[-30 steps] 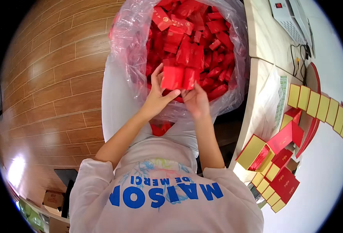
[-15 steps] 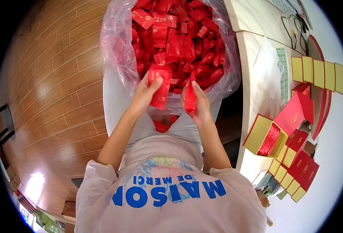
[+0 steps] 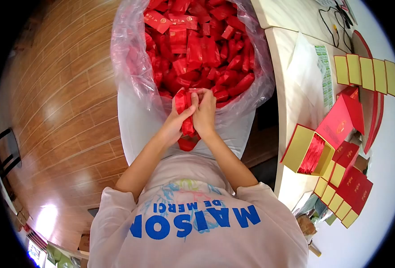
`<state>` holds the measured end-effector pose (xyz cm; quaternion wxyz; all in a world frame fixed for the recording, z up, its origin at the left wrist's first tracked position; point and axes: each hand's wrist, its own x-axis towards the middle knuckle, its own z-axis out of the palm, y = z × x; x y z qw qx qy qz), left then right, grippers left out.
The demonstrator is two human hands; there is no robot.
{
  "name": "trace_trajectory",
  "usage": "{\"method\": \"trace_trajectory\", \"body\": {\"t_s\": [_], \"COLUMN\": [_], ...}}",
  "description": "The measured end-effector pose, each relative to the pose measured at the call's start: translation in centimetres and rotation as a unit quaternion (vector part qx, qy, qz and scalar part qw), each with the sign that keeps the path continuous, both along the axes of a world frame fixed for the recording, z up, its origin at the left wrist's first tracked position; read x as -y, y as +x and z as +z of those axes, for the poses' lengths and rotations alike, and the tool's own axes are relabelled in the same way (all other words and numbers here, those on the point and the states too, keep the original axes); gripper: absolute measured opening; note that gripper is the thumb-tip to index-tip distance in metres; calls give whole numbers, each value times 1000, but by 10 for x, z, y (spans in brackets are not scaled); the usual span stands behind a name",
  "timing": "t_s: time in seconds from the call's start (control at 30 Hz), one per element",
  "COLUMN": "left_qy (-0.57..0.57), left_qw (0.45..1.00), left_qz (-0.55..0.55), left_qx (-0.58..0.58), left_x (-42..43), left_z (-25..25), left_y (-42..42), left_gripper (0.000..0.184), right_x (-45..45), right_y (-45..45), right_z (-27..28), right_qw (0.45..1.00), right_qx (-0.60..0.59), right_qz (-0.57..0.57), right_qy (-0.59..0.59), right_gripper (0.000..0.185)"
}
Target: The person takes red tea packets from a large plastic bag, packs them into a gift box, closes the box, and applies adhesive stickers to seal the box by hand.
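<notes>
Gripping red packets (image 3: 188, 127) between left hand (image 3: 174, 123) and right hand (image 3: 204, 115) — overlapped, exact count hidden.

Both forearms (image 3: 150, 154) angle forward and inward, the left hand (image 3: 175, 122) and right hand (image 3: 204, 117) close together, fingers (image 3: 208, 96) curled.

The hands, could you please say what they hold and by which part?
Left hand: a red packet, by its middle; what the right hand grips is unclear.

On the pale table (image 3: 281, 76): open red-and-gold box (image 3: 298, 145), white plastic (image 3: 302, 62), black cables (image 3: 324, 27)
</notes>
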<state>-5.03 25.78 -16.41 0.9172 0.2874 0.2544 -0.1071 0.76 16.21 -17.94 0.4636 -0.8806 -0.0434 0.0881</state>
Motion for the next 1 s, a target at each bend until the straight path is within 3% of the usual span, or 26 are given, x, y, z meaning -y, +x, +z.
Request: {"method": "trace_trajectory", "body": {"t_s": [0.07, 0.2, 0.37, 0.43, 0.53, 0.6, 0.63, 0.7, 0.77, 0.87, 0.9, 0.97, 1.0], "left_qy": [52, 44, 46, 68, 84, 75, 80, 79, -51, -142, -172, -164, -115], "left_qw": [997, 988, 990, 989, 989, 990, 988, 988, 993, 984, 979, 981, 989], "left_qz": [-2, -22, 26, 35, 54, 64, 72, 71, 5, -64, -90, -81, -72], "left_qx": [-58, -145, -134, -126, -110, -99, -108, -112, -108, -84, -55, -59, -66], "left_x": [-1, -17, -26, -31, -41, -44, -44, -45, -47, -40, -36, -32, -33], "left_z": [-12, -12, -14, -11, -17, -19, -16, -18, -26, -5, 3, -7, -10], "left_y": [-9, -26, -30, -27, -24, -23, -21, -17, -15, -6, -3, 1, 3], "left_gripper": [73, 73, 70, 69, 63, 60, 51, 46, 49, 53, 54, 53, 55], "right_x": [-3, -13, -32, -31, -20, 1, 11, 24, 33, 31, 30, 21, 18], "right_y": [4, 43, 60, 63, 75, 81, 81, 79, 72, 62, 59, 54, 57], "right_z": [-23, -66, -94, -97, -71, -51, -33, 7, 29, 26, 18, 11, 10], "right_qw": [994, 985, 936, 946, 984, 963, 927, 922, 916, 901, 901, 946, 958], "right_qx": [44, 69, -38, -33, 25, -168, -269, -269, -271, -271, -271, -86, -59], "right_qz": [79, 76, 204, 205, 177, 145, 114, 135, 159, 307, 307, 309, 279], "right_qy": [-61, -142, -284, -248, 15, 153, 235, 241, 248, 145, 145, 35, 34], "right_gripper": [24, 36, 59, 54, 38, 37, 37, 36, 36, 34, 34, 32, 32]}}
